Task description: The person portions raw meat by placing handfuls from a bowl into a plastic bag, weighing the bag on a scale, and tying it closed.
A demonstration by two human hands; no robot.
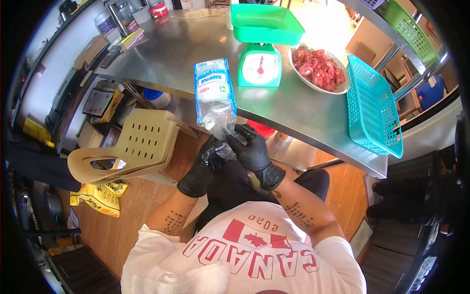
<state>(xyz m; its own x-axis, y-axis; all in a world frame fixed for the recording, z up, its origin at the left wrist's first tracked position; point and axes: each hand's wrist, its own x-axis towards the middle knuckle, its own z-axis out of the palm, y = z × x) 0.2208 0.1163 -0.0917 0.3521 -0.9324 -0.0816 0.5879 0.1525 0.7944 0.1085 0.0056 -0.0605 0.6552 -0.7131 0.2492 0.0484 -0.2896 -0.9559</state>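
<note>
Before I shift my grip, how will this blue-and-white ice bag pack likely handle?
The pack is probably floppy, since its clear lower end is crumpled. It looks flat and thin, so I'd expect it to be light for its size. The shiny plastic may slip against your black gloves.

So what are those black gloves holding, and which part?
The left hand and right hand hold clear plastic by its end nearest the person, away from the ice bag packet.

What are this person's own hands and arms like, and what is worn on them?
Shiny black gloves cover the left hand and right hand, ending just past the wrists. The left forearm and right forearm bear rows of small tattoo-like marks. The sleeves are white and short.
</note>
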